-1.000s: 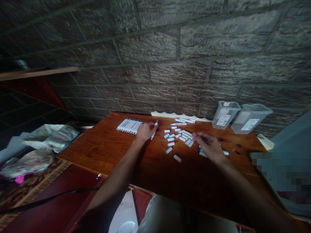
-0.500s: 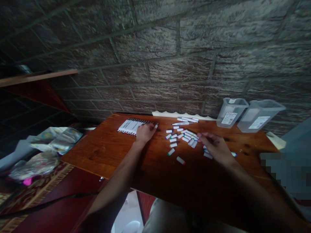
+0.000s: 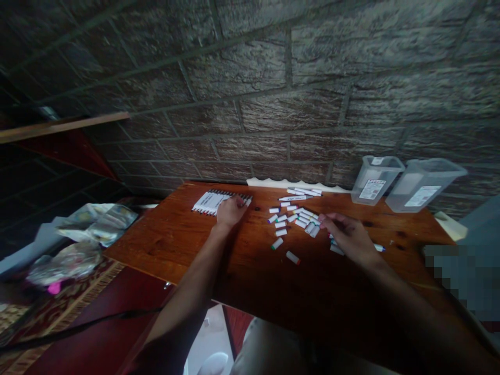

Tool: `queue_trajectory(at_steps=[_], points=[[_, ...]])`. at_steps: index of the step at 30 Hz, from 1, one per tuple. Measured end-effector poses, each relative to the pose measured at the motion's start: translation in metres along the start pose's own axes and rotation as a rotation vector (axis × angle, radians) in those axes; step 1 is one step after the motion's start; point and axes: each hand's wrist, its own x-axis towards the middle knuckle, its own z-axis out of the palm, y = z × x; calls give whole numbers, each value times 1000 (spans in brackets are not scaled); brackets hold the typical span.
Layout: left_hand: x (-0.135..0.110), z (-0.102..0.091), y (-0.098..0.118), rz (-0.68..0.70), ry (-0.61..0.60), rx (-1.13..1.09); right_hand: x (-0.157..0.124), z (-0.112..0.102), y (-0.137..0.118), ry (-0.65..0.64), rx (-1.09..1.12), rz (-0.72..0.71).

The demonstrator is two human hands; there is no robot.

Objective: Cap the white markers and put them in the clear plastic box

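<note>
**Left hand point(image 3: 231, 211) has brought its marker point(image 3: 247, 201) in against the row**

So a second ago that marker was angled out from the row of markers point(image 3: 206, 202); now it's lying up along the right end. Nearest me on the wooden table point(image 3: 164, 239) is a short white piece with an orange end point(image 3: 292, 257), then one with a green end point(image 3: 277, 244). Right hand point(image 3: 349, 234) is just past those, thumb and fingertips close together at the edge of the loose pile point(image 3: 307, 217) (can't tell if they're pinching one). Left fingers are curled over the row's end, on that marker; grip's too hidden to call. Farther back: a few markers point(image 3: 296, 198), a wavy white strip point(image 3: 297, 184), two clear bins point(image 3: 369, 182), then brick wall point(image 3: 261, 109).
</note>
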Motion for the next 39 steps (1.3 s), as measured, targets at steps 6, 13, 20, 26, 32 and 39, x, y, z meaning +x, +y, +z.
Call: queue_trajectory(at_steps=[6, 13, 20, 26, 32, 39], points=[[2, 2, -5, -5, -12, -9, 0, -1, -5, 3, -34, -5], [4, 4, -7, -13, -23, -33, 2, 0, -1, 1, -38, -5], [6, 6, -9, -20, -20, -45, 2, -1, 1, -2, -64, -19], [6, 10, -10, 15, -8, -59, 4, -2, 5, -3, -58, -11], [4, 11, 3, 158, 54, -136, 9, -2, 10, 44, -128, -76], [29, 9, 88, 579, -173, -135, 18, -10, 14, 116, -231, -129]])
